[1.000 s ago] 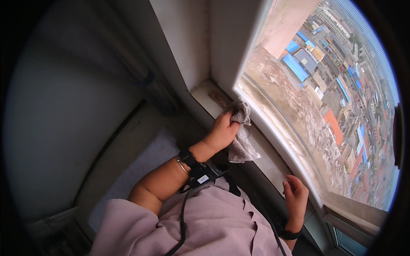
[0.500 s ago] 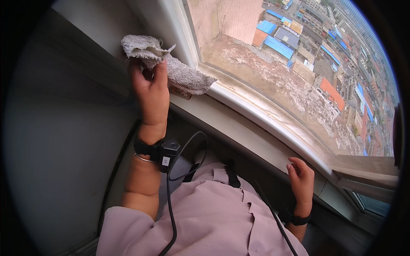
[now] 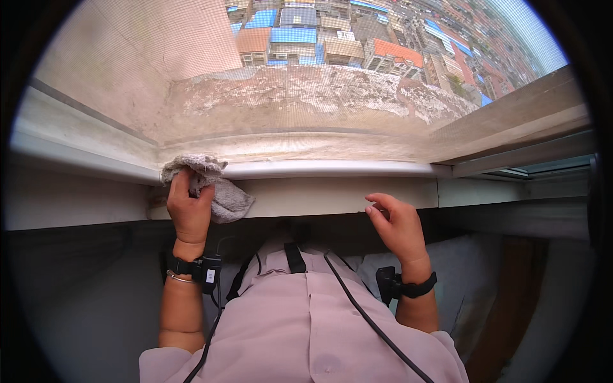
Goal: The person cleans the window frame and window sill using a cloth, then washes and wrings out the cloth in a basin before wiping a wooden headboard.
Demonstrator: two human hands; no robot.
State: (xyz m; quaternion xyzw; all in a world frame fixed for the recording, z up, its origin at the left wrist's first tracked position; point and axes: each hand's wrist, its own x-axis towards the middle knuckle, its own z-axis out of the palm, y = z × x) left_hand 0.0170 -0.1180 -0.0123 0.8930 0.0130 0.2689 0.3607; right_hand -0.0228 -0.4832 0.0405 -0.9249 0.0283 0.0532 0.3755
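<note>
My left hand (image 3: 189,214) is closed around a greyish-white terry cloth (image 3: 231,199) at the left corner of the window frame (image 3: 319,169). One bunched part of the cloth rises above my fingers, against the frame; the rest hangs to the right over the pale sill (image 3: 332,195). My right hand (image 3: 397,225) is held in front of the sill further right, its fingers loosely bent and a gap between thumb and forefinger. Nothing shows in it.
A fine mesh screen (image 3: 306,96) fills the window, with a weathered ledge and rooftops far below beyond it. The side frame (image 3: 517,121) stands at the right. Black cables (image 3: 370,313) run over my shirt, and both wrists carry black straps.
The view has swung so the window lies straight ahead. My left hand with the cloth has come down from the upright frame to the bottom corner. My right hand remains without anything in it.
</note>
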